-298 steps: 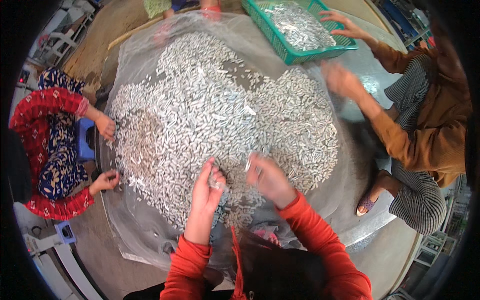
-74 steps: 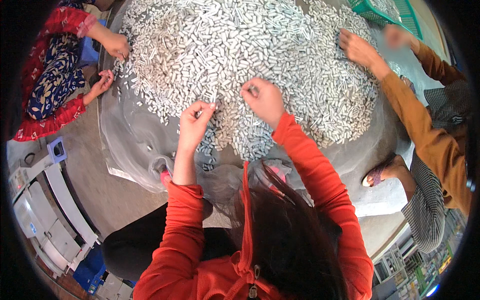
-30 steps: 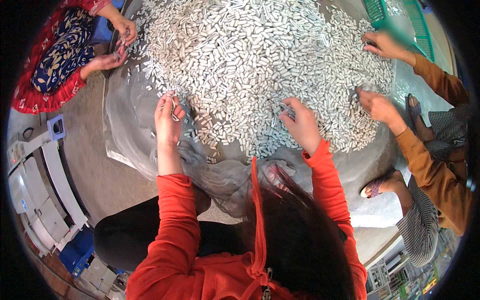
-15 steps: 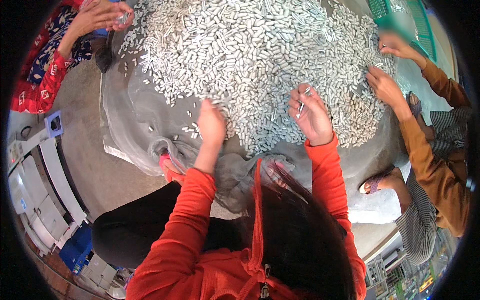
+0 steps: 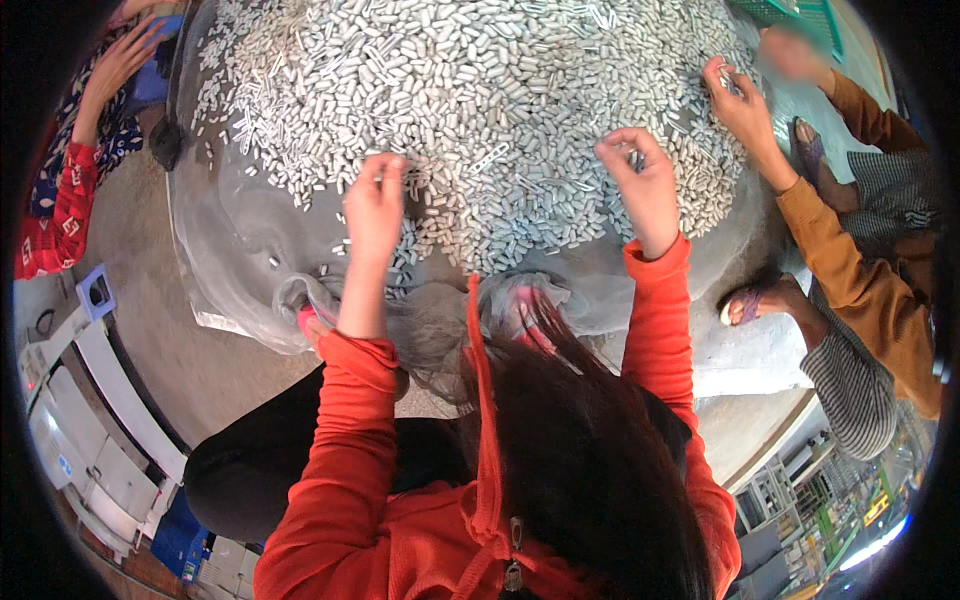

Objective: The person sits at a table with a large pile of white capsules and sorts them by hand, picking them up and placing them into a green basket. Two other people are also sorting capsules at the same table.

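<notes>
Between my hands spreads a wide heap of small, silvery-grey, capsule-shaped metal pieces (image 5: 450,110). My left hand (image 5: 374,208) hovers at the heap's near left part. Its thumb and fingers are drawn together in a pinch, and whatever lies between the tips is too small to make out. Over the near right part is my right hand (image 5: 646,190), its thumb and fingers curved and apart, with nothing visible in it. A pale, slender strip with holes (image 5: 490,157) shows over the heap between the two hands.
Grey translucent sheeting (image 5: 230,240) lies under the heap and bunches at its near edge. At right, a co-worker's hand (image 5: 742,112) is over the pieces; another person's hand (image 5: 120,65) is at upper left. A green basket (image 5: 815,20) stands at far right.
My left hand has moved left and away from me, and my right hand slightly right and away. The slim metal piece in my right hand no longer shows there. The view has shifted.
</notes>
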A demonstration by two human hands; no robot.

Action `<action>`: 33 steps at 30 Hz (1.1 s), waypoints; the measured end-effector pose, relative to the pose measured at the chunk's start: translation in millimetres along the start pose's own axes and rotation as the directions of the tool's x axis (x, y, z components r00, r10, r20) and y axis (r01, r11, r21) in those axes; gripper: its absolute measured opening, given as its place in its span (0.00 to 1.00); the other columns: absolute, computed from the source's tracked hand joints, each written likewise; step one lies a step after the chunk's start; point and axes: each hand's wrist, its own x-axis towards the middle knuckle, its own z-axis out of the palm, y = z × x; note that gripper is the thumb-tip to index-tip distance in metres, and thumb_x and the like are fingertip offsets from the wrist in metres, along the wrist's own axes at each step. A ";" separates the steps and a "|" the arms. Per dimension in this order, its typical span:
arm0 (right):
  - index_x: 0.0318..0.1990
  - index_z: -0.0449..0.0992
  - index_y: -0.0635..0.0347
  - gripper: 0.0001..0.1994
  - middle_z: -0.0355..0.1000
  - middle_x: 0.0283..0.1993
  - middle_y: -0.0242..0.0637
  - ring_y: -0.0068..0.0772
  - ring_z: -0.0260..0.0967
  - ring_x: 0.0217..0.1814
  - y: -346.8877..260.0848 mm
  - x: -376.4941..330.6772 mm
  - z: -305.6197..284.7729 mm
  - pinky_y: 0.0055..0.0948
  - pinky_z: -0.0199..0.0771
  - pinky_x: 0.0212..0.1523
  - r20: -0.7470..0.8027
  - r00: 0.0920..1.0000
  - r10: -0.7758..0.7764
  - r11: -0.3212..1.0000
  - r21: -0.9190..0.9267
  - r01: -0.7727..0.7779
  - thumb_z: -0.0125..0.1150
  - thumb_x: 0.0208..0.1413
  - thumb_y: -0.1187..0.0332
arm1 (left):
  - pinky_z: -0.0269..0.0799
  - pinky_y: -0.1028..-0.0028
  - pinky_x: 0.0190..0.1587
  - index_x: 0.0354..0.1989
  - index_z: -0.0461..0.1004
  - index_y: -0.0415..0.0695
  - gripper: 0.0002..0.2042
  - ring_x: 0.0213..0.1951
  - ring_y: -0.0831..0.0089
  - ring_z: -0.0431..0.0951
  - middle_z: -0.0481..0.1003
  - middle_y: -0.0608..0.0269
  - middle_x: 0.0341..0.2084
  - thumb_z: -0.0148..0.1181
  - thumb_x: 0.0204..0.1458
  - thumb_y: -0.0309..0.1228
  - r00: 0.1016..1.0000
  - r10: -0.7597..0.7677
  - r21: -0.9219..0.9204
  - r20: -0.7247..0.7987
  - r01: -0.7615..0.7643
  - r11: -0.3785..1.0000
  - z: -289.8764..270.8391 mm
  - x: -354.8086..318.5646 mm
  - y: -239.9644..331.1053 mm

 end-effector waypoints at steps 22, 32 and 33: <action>0.42 0.68 0.60 0.06 0.67 0.30 0.31 0.25 0.66 0.33 -2.0 -28.1 8.3 0.25 0.65 0.33 0.199 0.950 0.242 0.650 0.694 -0.311 0.49 0.58 0.73 | 0.55 0.80 0.22 0.39 0.65 0.42 0.07 0.22 0.81 0.59 0.64 0.68 0.22 0.51 0.53 0.29 0.656 0.221 -0.688 0.722 0.715 0.125 23.5 4.1 35.3; 0.34 0.73 0.58 0.08 0.70 0.29 0.41 0.41 0.70 0.31 41.7 -28.9 -2.7 0.34 0.68 0.30 0.085 0.986 -0.144 0.760 -0.628 0.166 0.63 0.44 0.70 | 0.71 0.70 0.36 0.37 0.75 0.45 0.09 0.34 0.61 0.77 0.76 0.60 0.32 0.59 0.48 0.33 0.735 0.403 0.001 0.545 -0.481 0.877 69.1 -1.3 53.7; 0.33 0.73 0.58 0.08 0.70 0.30 0.41 0.43 0.70 0.32 45.8 -30.5 0.7 0.36 0.69 0.31 0.084 0.979 -0.183 0.723 -0.664 0.192 0.63 0.44 0.70 | 0.72 0.68 0.35 0.38 0.75 0.47 0.10 0.34 0.61 0.76 0.76 0.60 0.32 0.60 0.47 0.34 0.728 0.433 0.036 0.531 -0.530 0.847 70.6 -3.5 50.2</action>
